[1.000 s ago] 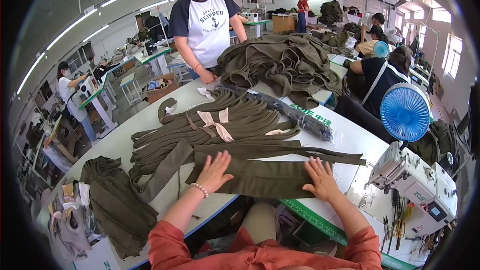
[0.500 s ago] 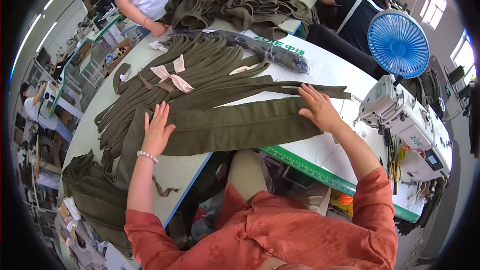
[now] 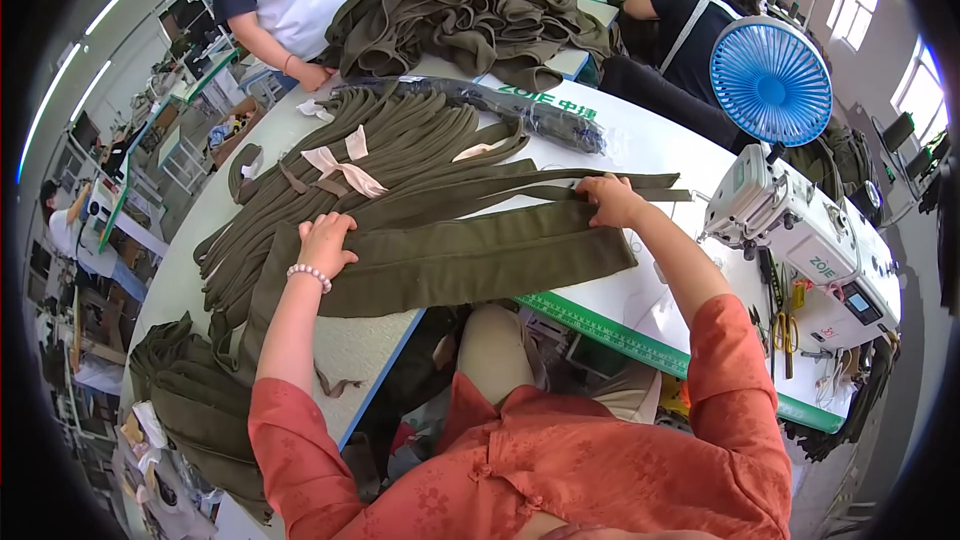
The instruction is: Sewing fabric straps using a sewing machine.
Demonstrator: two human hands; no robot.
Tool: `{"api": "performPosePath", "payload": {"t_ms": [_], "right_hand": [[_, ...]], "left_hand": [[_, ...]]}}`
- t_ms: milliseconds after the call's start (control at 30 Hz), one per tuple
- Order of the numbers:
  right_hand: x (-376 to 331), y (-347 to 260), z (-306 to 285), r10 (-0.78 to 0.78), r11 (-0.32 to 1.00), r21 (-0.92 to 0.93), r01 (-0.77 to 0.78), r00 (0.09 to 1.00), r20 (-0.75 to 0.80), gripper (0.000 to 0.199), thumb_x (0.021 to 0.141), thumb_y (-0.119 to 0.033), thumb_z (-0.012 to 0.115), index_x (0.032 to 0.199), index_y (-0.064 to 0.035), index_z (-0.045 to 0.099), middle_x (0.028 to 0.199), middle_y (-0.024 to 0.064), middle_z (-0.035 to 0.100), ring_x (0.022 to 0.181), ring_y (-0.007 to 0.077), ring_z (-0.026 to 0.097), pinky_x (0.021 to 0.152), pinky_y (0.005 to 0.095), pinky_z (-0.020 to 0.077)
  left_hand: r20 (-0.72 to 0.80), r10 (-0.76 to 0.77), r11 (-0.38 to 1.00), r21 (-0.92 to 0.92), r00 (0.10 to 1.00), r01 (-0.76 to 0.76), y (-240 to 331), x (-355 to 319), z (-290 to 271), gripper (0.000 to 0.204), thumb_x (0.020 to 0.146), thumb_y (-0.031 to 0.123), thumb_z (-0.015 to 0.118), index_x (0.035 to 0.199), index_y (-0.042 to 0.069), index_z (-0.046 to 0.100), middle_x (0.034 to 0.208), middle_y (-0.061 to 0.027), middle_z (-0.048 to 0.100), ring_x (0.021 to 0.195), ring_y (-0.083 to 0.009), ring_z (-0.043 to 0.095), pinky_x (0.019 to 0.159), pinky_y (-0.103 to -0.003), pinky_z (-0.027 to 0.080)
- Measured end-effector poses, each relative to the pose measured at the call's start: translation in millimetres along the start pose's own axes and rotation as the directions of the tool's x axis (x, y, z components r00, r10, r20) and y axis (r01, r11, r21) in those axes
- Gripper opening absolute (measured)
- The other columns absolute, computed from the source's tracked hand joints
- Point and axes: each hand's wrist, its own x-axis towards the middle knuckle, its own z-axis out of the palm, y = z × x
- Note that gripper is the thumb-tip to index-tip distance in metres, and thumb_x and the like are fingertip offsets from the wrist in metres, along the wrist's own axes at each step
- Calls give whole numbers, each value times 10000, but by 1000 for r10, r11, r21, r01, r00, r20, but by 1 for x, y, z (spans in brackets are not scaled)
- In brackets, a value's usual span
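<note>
Your left hand (image 3: 325, 240) lies flat and your right hand (image 3: 608, 200) pinches the olive fabric band (image 3: 470, 265) at the bench (image 3: 640, 145) edge; uneven pulling could slide it floorward.

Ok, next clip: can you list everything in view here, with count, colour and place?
wide fabric band: one, olive, flat on the table under both hands
narrow fabric strips: a large bundle, olive, fanned out behind the band
cloth tags: a few, pale beige, on the strips
heap of fabric: one, olive, far end of the table
folded pieces: one stack, olive, table's near left corner
fan: one, blue, right of the table
sewing machine: one, white, on the right
table: one, white with a green ruler edge
co-workers: several, across the table and beyond
left hand: flat on the band's left part, pearl bracelet on its wrist
right hand: at the band's right end
</note>
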Motion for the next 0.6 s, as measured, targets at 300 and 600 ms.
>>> {"api": "performPosePath", "payload": {"t_ms": [300, 600], "right_hand": [[1, 20, 16, -121, 989, 66, 133, 979, -162, 363, 645, -120, 771, 968, -99, 608, 962, 63, 605, 1051, 277, 527, 890, 392, 412], [4, 22, 7, -31, 987, 149, 62, 978, -206, 334, 656, -112, 751, 969, -62, 644, 925, 106, 645, 937, 288, 603, 844, 390, 461]], "left_hand": [[-85, -5, 999, 34, 996, 8, -9, -3, 7, 293, 592, 160, 793, 814, 118, 606, 801, 1, 600, 873, -199, 557, 813, -372, 305], [-257, 11, 1000, 25, 966, -5, -20, -5, -4, 235, 606, 193, 785, 761, 125, 622, 776, -1, 619, 812, -182, 567, 812, -374, 288]]}}
